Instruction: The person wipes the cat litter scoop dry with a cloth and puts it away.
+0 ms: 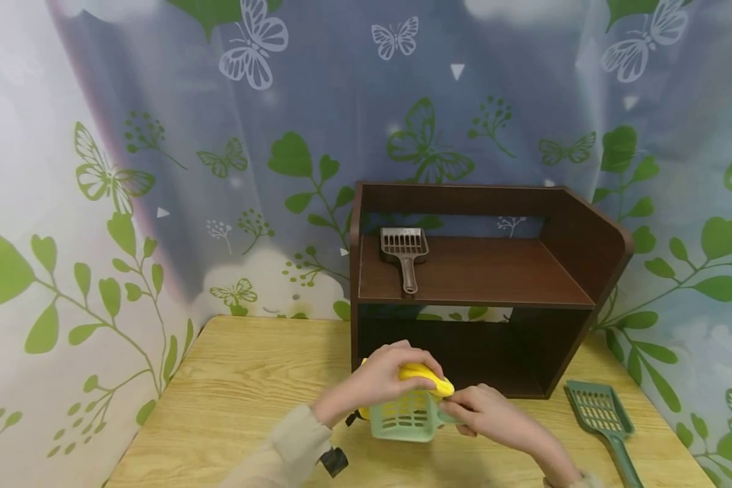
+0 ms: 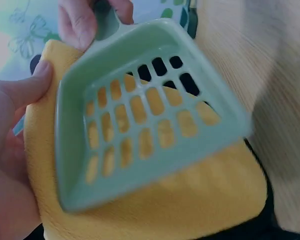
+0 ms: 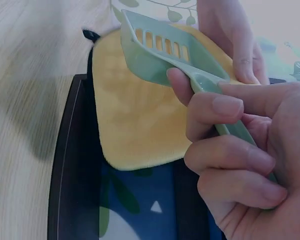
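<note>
A light green slotted scoop (image 1: 404, 415) is held over the table by its handle, which my right hand (image 1: 494, 417) grips; the right wrist view shows the fingers (image 3: 230, 150) curled round that handle. My left hand (image 1: 381, 376) holds a yellow cloth (image 1: 425, 377) between thumb and fingers, at the scoop's upper edge. In the left wrist view the cloth (image 2: 190, 200) spreads behind the scoop (image 2: 150, 115), its colour showing through the slots, with my left thumb (image 2: 30, 87) on the cloth's edge.
A dark brown two-level shelf (image 1: 476, 271) stands behind the hands, with a brown slotted scoop (image 1: 407, 254) on its upper level. Another scoop, dark green (image 1: 604, 413), lies on the wooden table (image 1: 238, 379) at the right. A small black object (image 1: 334, 461) is near the left sleeve.
</note>
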Action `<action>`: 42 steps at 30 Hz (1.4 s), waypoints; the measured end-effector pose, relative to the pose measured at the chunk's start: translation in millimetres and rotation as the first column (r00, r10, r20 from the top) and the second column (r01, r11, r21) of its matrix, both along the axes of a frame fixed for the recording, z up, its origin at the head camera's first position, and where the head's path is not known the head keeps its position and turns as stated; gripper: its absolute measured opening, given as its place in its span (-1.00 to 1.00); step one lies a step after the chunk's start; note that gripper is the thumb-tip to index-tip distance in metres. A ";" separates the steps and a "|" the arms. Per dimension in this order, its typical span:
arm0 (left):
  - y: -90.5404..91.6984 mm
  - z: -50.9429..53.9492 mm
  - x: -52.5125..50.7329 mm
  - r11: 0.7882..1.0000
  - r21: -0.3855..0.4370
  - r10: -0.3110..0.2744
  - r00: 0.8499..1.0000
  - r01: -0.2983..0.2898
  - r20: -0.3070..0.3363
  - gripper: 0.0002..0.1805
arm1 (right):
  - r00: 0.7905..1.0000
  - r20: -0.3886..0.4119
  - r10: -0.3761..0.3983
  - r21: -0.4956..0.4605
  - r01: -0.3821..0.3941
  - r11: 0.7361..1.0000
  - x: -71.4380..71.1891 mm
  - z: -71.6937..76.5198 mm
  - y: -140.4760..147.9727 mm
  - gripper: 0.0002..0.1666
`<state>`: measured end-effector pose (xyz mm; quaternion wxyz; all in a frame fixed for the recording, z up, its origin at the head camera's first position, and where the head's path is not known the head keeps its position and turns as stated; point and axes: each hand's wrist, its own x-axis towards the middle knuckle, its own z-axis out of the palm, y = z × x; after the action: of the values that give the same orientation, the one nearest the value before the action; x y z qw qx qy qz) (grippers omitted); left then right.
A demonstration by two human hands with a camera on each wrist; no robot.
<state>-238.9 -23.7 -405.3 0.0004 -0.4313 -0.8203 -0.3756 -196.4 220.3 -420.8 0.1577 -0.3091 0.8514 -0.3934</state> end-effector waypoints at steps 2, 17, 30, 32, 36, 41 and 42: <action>3.8 1.1 0.1 0.999 -0.037 -0.026 0.999 0.025 -0.034 -0.79 | 1.000 0.015 -0.014 -0.003 0.014 1.000 0.1 -0.7 -1.7 -0.53; -20.5 -13.1 -10.0 0.999 0.005 0.039 0.999 -0.039 0.019 -0.78 | 0.999 -0.042 -0.016 -0.003 0.016 1.000 3.2 -4.1 17.5 -0.55; -43.5 -20.9 -7.5 0.983 0.063 0.165 0.982 -0.171 0.087 -0.81 | 0.998 0.018 -0.068 -0.036 0.069 0.997 8.9 -8.8 46.4 -0.54; -42.0 -22.5 -6.5 0.974 0.076 0.207 0.973 -0.215 0.097 -0.82 | 0.992 0.075 -0.103 -0.076 0.109 0.991 10.7 -10.3 48.3 -0.52; -36.6 -27.2 -4.7 0.942 0.136 0.300 0.951 -0.307 0.068 -0.82 | 0.969 0.154 -0.194 -0.184 0.221 0.958 14.1 -16.0 47.0 -0.45; -25.2 -33.2 -3.8 0.862 0.245 0.447 0.893 -0.444 0.044 -0.82 | 0.904 0.293 -0.311 -0.324 0.400 0.858 20.8 -25.8 33.3 -0.40; -22.3 -33.6 -3.6 0.844 0.266 0.470 0.881 -0.466 0.051 -0.82 | 0.887 0.323 -0.328 -0.342 0.433 0.834 22.2 -27.9 29.2 -0.38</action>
<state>-242.5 -45.9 -438.9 0.1576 -0.2173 -0.8415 -0.4689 -174.2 249.6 -448.7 0.1145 -0.1053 0.7686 -0.6205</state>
